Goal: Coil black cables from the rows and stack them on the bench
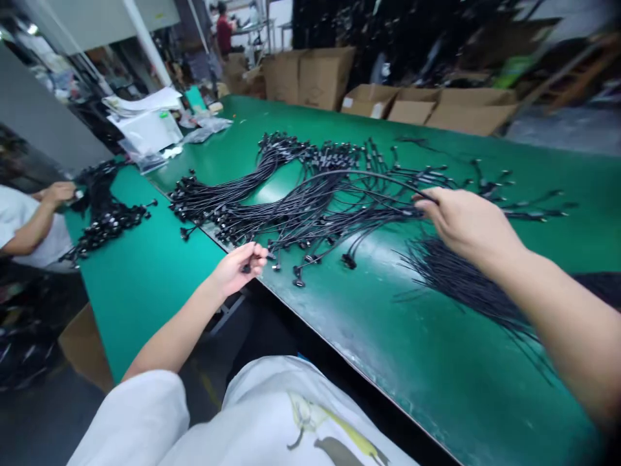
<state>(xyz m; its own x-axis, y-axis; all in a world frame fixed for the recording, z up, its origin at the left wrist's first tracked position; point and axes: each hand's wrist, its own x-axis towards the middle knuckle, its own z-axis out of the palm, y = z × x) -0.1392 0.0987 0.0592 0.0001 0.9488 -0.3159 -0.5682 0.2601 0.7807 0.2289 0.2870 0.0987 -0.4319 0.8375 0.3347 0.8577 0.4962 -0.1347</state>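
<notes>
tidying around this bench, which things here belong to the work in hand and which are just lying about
Belongs, as it looks:
black cable in the right hand
cable pile
black strands, probably

Apparently lying about:
papers
plastic bags
cardboard boxes

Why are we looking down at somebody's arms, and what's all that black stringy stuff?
This one picture comes from a camera worn on a person's head, looking forward and down. There's no robot, just two bare hands. On the shiny green tabletop lie heaps of black cables with chunky ends, and a bundle of thin black wires. The right hand pinches one long, bendy black cable arching over the heaps; the left hand seems to grip a small black piece, too blurry to name.
</notes>
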